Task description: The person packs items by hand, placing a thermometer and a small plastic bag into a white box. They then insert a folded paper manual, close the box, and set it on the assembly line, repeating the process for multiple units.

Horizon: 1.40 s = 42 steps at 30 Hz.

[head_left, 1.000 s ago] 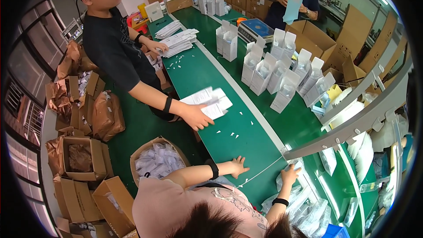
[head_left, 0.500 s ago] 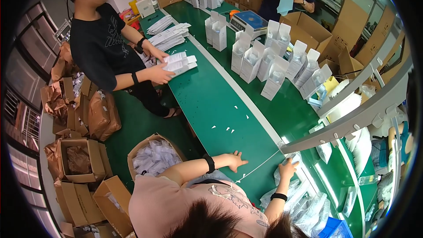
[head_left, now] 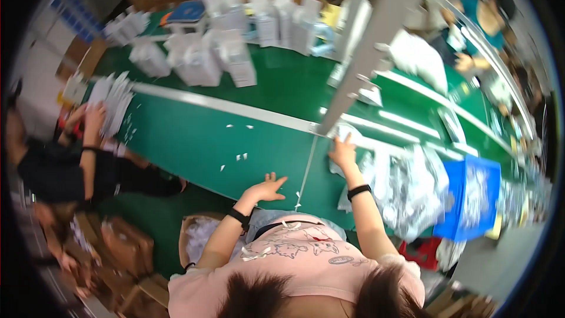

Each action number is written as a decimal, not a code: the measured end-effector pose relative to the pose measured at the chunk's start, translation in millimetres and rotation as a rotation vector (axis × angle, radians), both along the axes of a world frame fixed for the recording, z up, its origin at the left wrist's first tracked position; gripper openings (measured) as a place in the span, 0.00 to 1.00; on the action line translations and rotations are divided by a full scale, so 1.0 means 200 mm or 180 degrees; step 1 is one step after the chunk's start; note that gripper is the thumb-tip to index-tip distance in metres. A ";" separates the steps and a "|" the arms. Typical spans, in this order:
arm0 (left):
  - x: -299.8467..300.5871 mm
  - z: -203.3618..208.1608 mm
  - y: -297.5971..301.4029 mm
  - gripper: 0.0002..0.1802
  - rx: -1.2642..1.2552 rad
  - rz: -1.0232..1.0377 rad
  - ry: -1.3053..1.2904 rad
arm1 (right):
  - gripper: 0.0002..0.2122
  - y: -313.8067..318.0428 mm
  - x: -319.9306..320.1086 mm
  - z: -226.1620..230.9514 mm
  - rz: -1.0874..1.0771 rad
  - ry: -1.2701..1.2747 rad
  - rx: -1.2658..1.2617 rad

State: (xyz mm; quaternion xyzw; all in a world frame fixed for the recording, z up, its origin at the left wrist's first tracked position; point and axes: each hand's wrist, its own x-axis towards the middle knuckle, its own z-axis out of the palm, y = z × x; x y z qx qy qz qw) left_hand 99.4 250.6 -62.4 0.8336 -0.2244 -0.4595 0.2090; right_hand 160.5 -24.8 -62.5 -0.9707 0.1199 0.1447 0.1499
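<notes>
My left hand (head_left: 268,189) is spread low over the green tabletop (head_left: 176,123), near its front edge, holding nothing. Close to its fingers are small white paper scraps (head_left: 242,157). My right hand (head_left: 344,152) reaches forward with fingers apart, at a clear plastic bag (head_left: 348,134) beside the metal post. Whether the fingertips press on that bag I cannot tell. A heap of clear plastic bags with pale contents (head_left: 412,191) lies just right of my right forearm.
Open white boxes (head_left: 235,62) stand in rows across the far bench. A metal post (head_left: 353,76) rises beyond my right hand. A blue bin (head_left: 471,197) sits at the right. On the left a co-worker (head_left: 53,165) handles stacked flat white cartons (head_left: 118,100). Another person (head_left: 482,29) is far right.
The view has swung to the right, bringing the blue bin into full sight. The co-worker's hands have gone from white boxes to the flat carton stack. My hands stay spread at the table.
</notes>
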 end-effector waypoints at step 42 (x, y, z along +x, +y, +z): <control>0.01 -0.11 -0.73 0.53 -0.0517 0.1590 -0.0864 | 0.39 -0.48 -0.12 0.28 0.1362 0.2260 0.1417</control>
